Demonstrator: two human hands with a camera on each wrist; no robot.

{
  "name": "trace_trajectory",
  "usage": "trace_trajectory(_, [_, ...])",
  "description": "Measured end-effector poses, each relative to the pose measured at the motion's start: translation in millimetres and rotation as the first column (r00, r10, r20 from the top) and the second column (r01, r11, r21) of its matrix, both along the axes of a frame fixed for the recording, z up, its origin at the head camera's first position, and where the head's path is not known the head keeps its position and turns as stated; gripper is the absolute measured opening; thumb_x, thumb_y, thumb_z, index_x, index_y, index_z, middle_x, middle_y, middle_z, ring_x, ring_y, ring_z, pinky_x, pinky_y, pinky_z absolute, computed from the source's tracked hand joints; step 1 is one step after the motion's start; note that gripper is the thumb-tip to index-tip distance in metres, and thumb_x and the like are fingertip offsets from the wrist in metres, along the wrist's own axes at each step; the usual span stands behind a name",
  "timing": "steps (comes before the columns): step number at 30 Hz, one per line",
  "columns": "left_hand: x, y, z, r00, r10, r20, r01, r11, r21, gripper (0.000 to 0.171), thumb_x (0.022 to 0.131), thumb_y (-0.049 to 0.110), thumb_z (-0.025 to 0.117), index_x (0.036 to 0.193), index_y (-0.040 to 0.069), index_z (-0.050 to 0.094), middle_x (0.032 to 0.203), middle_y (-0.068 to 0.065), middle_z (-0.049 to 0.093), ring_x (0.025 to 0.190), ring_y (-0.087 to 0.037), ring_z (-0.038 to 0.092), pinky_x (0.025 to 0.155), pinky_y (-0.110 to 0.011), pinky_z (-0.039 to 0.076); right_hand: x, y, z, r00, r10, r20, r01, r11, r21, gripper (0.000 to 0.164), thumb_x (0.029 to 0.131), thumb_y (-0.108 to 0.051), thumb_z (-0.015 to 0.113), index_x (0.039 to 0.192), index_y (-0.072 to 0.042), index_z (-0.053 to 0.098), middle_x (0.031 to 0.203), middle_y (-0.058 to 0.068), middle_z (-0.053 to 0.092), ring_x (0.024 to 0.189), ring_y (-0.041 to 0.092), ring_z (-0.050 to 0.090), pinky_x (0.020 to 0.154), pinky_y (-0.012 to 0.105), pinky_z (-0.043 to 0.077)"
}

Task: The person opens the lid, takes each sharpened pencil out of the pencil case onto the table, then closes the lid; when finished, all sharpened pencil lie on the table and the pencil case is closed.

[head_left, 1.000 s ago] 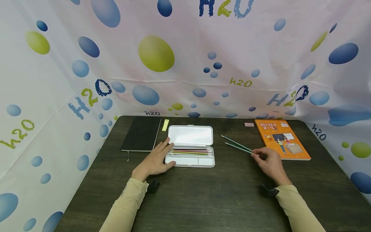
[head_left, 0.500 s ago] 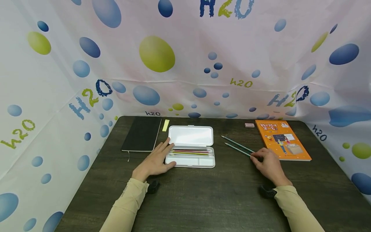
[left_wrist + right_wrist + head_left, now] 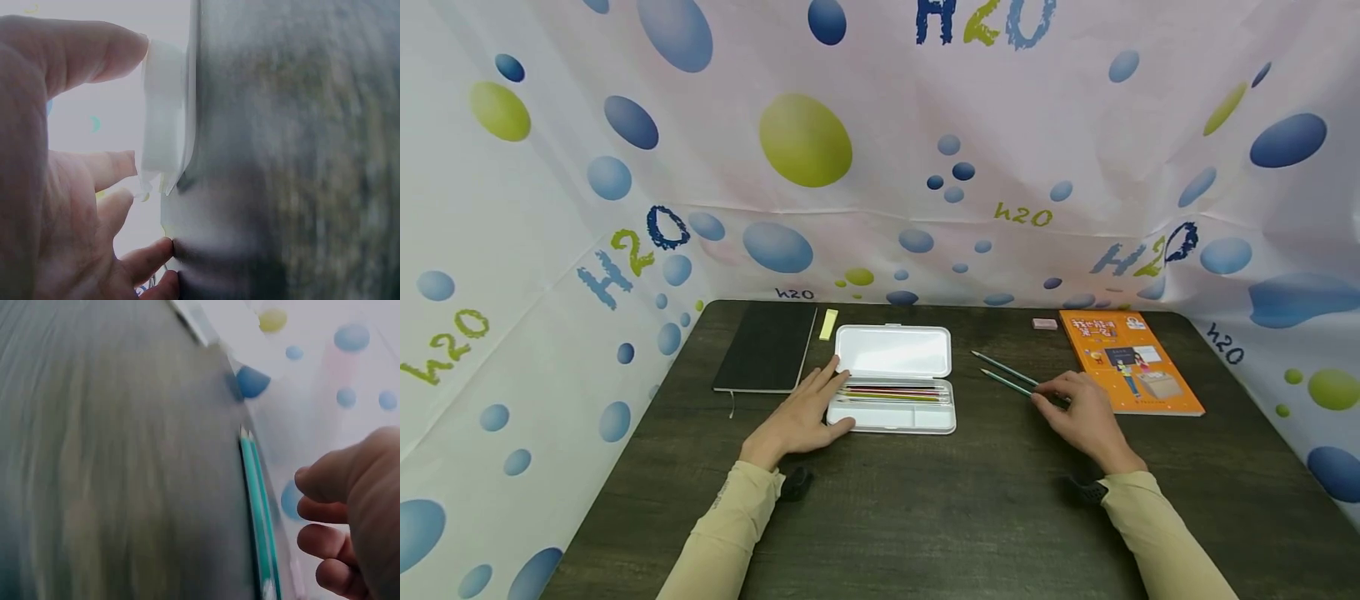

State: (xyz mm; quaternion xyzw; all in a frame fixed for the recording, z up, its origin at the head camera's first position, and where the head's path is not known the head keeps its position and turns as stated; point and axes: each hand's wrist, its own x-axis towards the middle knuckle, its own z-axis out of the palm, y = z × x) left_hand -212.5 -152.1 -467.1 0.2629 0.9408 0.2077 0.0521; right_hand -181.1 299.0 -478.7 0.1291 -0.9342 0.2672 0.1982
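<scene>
A white pencil case lies with its lid raised and several slim coloured pencils inside. My left hand rests at the case's left end, fingers stretched along it and thumb at the front corner; the left wrist view shows the thumb tip against the case wall. My right hand hovers low over two green pencils, covering their rear ends in the head view. In the right wrist view these pencils lie apart from its loosely bent fingers.
A black notebook and a yellow strip lie left of the case. At the right are a pink eraser and an orange book, close beside my right hand. Printed cloth hangs behind the dark table.
My right hand has slid left along the green pencils, toward their points, covering more of them. The pencil points have stayed put. My left hand and the case have not moved.
</scene>
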Motion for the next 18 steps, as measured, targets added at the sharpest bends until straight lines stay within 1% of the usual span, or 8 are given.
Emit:
trace_trajectory(4, [0.0, -0.7, 0.6, 1.0, -0.002, 0.005, 0.002, 1.0, 0.004, 0.079, 0.095, 0.049, 0.062, 0.158, 0.014, 0.029, 0.167, -0.007, 0.005, 0.149, -0.042, 0.014, 0.117, -0.059, 0.021, -4.8, -23.1, 7.9, 0.997, 0.072, -0.018, -0.072, 0.997, 0.001, 0.01, 0.09, -0.013, 0.074, 0.097, -0.008, 0.078, 0.092, 0.003, 0.071, 0.08, 0.022, 0.055, 0.062, 0.035, 0.042])
trace_trajectory(7, [0.0, -0.7, 0.5, 1.0, -0.002, 0.006, 0.002, 1.0, 0.002, 0.08, 0.095, 0.049, 0.062, 0.158, 0.014, 0.029, 0.167, -0.006, 0.005, 0.149, -0.042, 0.014, 0.117, -0.059, 0.021, -6.8, -44.5, 14.1, 0.99, 0.138, -0.002, -0.138, 0.99, 0.002, 0.015, 0.092, -0.013, 0.072, 0.104, -0.006, 0.077, 0.098, 0.004, 0.072, 0.087, 0.022, 0.058, 0.068, 0.039, 0.047])
trace_trajectory(11, [-0.2, -0.6, 1.0, 1.0, -0.001, 0.002, 0.001, 1.0, 0.0, 0.08, 0.095, 0.049, 0.061, 0.158, 0.014, 0.029, 0.167, -0.006, 0.005, 0.149, -0.042, 0.014, 0.117, -0.059, 0.021, -9.5, -74.5, 21.2, 0.968, 0.25, -0.006, -0.25, 0.968, 0.012, 0.02, 0.091, -0.013, 0.072, 0.109, -0.005, 0.075, 0.103, 0.004, 0.073, 0.092, 0.021, 0.059, 0.076, 0.044, 0.051])
trace_trajectory(14, [-0.4, -0.4, 1.4, 1.0, -0.002, -0.002, 0.002, 1.0, 0.002, 0.079, 0.095, 0.049, 0.062, 0.158, 0.013, 0.029, 0.167, -0.006, 0.006, 0.149, -0.042, 0.015, 0.117, -0.059, 0.022, -12.3, -93.9, 22.7, 0.947, 0.321, -0.021, -0.32, 0.946, 0.047, 0.02, 0.09, -0.013, 0.074, 0.107, -0.005, 0.076, 0.102, 0.003, 0.073, 0.089, 0.019, 0.057, 0.074, 0.041, 0.05])
trace_trajectory(16, [-0.4, -0.3, 1.5, 1.0, 0.0, -0.005, 0.0, 1.0, 0.001, 0.079, 0.095, 0.049, 0.062, 0.158, 0.013, 0.03, 0.167, -0.007, 0.006, 0.149, -0.042, 0.015, 0.117, -0.059, 0.022, -14.3, -104.4, 22.4, 0.937, 0.349, -0.021, -0.347, 0.934, 0.083, 0.018, 0.089, -0.014, 0.075, 0.105, -0.005, 0.077, 0.101, 0.003, 0.073, 0.087, 0.017, 0.055, 0.072, 0.038, 0.049])
trace_trajectory(18, [-0.4, 0.0, 1.6, 1.0, 0.0, -0.006, 0.0, 1.0, 0.001, 0.079, 0.094, 0.048, 0.062, 0.158, 0.013, 0.03, 0.167, -0.007, 0.006, 0.149, -0.042, 0.015, 0.117, -0.059, 0.022, -16.3, -112.0, 20.8, 0.933, 0.36, -0.011, -0.356, 0.927, 0.117, 0.017, 0.089, -0.014, 0.075, 0.103, -0.007, 0.077, 0.1, 0.004, 0.072, 0.086, 0.017, 0.053, 0.072, 0.036, 0.047])
